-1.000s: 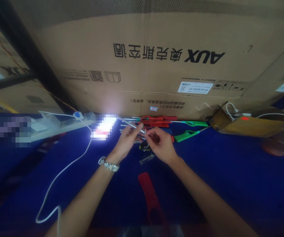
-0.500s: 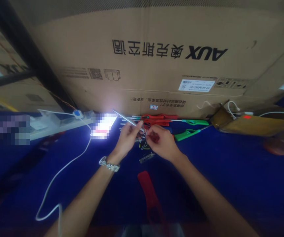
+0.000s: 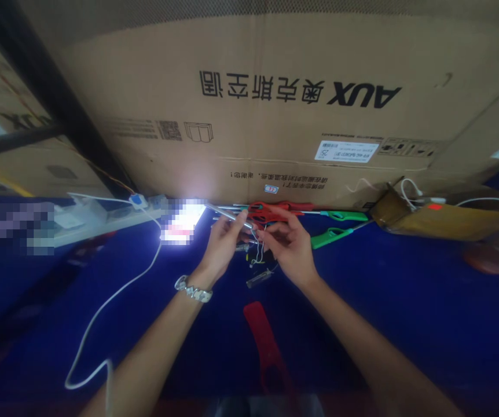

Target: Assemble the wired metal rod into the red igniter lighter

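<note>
My left hand (image 3: 223,246), with a silver watch-like band at the wrist, is closed on a thin metal tube (image 3: 228,214) that slants up to the left. Beside the tube's near end is my right hand (image 3: 292,252), its thumb and fingers bent together. What they pinch is too small to make out. Thin white wires (image 3: 258,252) hang between the hands. Below them lies a small clear plastic piece (image 3: 259,280). Nearer to me rests a red plastic handle shell (image 3: 261,333). Behind the hands are several long-necked lighters with red handles (image 3: 271,212).
Two green-handled lighters (image 3: 345,215) lie to the right. At left are a bright phone-like screen (image 3: 183,223), a white cable (image 3: 97,315) and a power strip (image 3: 88,226). A large cardboard box (image 3: 249,52) stands behind the blue tabletop (image 3: 145,336). An open brown box (image 3: 440,221) sits at right.
The metal tube's far end has tipped lower and its near end remains by my fingers. My right hand's fingers have spread and lifted a little; more of the white wires shows.
</note>
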`<action>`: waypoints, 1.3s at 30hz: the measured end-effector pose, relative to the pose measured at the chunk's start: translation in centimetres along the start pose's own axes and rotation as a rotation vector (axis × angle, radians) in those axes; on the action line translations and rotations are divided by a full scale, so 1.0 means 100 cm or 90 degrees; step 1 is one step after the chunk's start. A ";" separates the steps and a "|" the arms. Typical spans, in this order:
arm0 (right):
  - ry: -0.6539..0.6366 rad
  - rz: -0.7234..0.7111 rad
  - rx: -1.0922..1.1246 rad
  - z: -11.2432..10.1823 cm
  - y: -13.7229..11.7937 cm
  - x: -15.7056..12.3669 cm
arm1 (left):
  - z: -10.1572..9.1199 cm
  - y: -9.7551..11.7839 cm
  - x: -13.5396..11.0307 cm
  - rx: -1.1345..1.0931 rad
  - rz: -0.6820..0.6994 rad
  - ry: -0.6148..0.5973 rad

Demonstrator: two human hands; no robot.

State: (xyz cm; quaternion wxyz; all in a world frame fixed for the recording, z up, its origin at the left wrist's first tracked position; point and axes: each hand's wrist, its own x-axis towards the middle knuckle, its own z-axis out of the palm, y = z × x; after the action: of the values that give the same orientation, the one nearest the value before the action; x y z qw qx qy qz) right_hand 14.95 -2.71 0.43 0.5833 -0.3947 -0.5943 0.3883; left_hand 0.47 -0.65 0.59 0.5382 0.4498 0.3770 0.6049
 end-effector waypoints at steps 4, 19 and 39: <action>0.042 0.004 -0.012 0.001 0.008 -0.001 | 0.000 0.000 0.000 -0.003 0.004 -0.006; -0.036 -0.292 -0.668 -0.013 -0.018 -0.001 | -0.001 -0.006 0.001 0.112 0.055 0.025; -0.061 -0.197 -0.519 -0.018 -0.007 0.000 | 0.000 -0.004 -0.002 0.178 0.091 0.042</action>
State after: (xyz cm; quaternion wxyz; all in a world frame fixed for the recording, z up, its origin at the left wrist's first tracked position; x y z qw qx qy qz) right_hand 16.78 -2.99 1.10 0.4030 -0.4807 -0.7773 0.0479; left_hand 0.59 -0.76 0.23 0.4133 0.5256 0.4423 0.5977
